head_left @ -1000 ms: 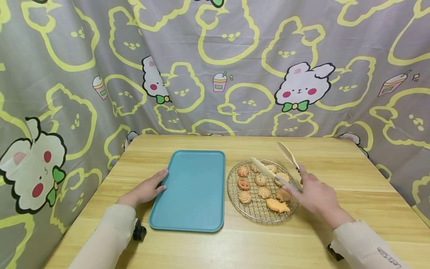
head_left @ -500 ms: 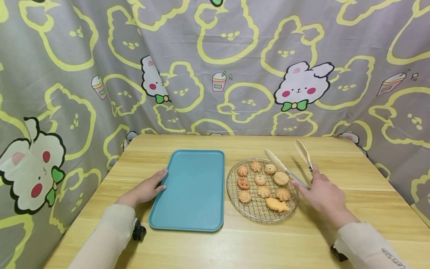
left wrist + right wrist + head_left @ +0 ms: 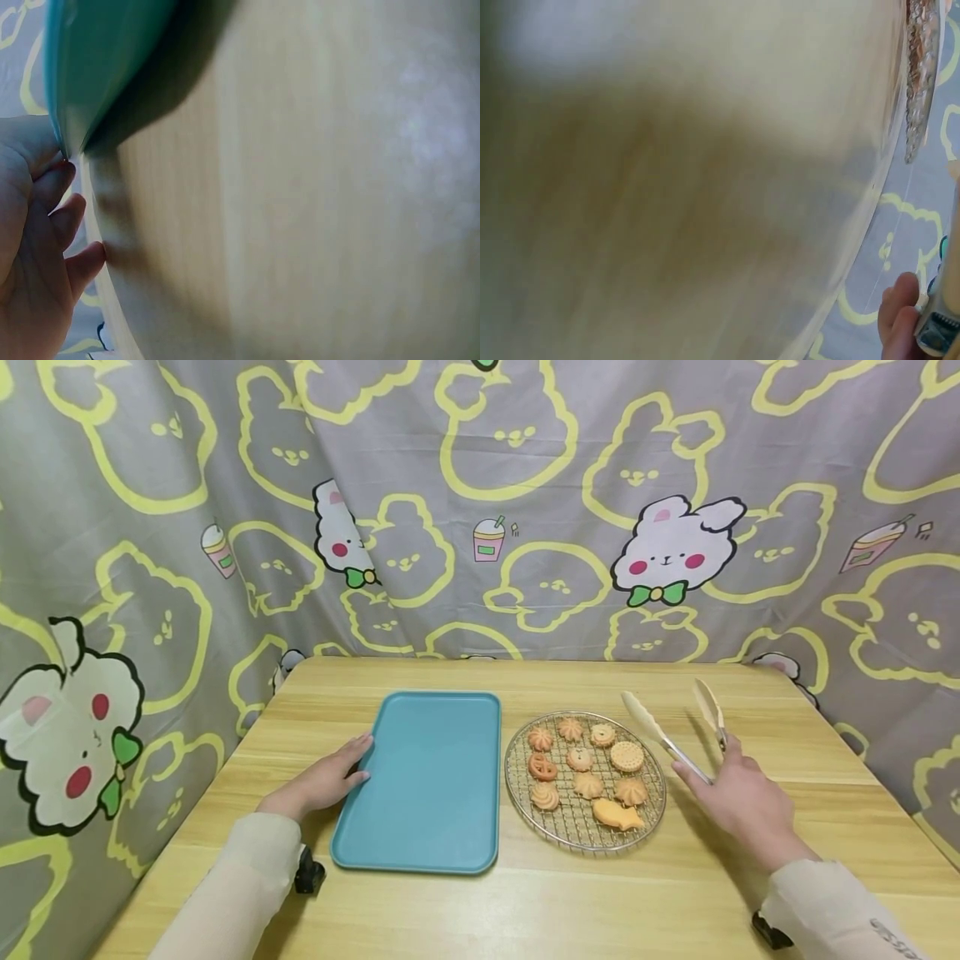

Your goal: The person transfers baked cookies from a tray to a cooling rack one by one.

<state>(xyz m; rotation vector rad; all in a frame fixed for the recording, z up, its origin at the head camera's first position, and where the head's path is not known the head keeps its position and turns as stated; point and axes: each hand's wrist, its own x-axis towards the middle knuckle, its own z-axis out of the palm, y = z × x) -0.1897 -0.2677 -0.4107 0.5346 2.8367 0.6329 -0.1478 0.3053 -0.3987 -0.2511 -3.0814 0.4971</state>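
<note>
In the head view my left hand (image 3: 318, 781) rests at the left edge of a flat blue tray (image 3: 420, 785), fingers fairly straight. The left wrist view shows its thumb side against the tray rim (image 3: 67, 127). My right hand (image 3: 750, 802) grips a pair of tongs (image 3: 651, 722) with pale tips, whose arms are spread with nothing between them. The tongs hover over the table, right of a round wire rack (image 3: 566, 818). On the rack lie several cookies, among them a fish-shaped cookie (image 3: 617, 815), a pretzel-shaped cookie (image 3: 542, 767) and a round dimpled cookie (image 3: 627, 757).
Everything stands on a light wooden table (image 3: 585, 906). A grey patterned curtain (image 3: 450, 593) hangs behind it and along both sides. The tray and rack sit side by side, a narrow gap between them.
My right hand has moved right with the tongs, from above the rack to beyond its right rim. The left hand, tray and cookies stay where they were.
</note>
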